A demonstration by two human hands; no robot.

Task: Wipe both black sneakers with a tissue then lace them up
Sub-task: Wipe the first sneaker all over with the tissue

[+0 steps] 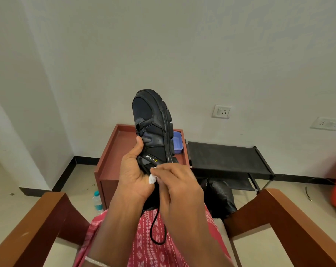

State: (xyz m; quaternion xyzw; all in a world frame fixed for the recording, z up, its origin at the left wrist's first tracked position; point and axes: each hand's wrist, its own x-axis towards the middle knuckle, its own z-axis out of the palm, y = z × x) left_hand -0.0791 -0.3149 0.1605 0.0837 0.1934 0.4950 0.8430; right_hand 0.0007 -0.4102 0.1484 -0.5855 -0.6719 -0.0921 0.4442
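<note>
Two hands meet low in the middle of the view. The left hand (133, 174) is wrapped around the heel end of one black sneaker (155, 128), with its thumb lying up along the lacing side. The right hand (178, 182) pinches one small crumpled white tissue (151, 179) in curled fingers and presses it to the shoe's side just below a white printed logo. The tissue is mostly hidden between the two hands.

The sneaker is held up above the lap with its toe pointing upward. It has a smooth matte upper with a mesh toe panel, and its chunky lugged sole faces right. One thin black lace (157, 232) hangs from it in a loop over a red garment (150, 251) with a white pattern. The heel is hidden behind the hands. A pale beaded bracelet (96, 262) sits on the left wrist, cut off by the bottom edge.

Two polished wooden armrests (28, 228) flank the lap. Ahead is one reddish-brown table (113, 151) with a raised rim. It holds one blue plastic tub (177, 142), half hidden by the sneaker. A clear plastic bottle (97, 202) stands on the floor beside the table. To the right is a black rack (225, 158) with fabric shelves, and a glossy black bag (219, 197) sits in front of it. Two wall sockets (222, 111) are on the white wall.
</note>
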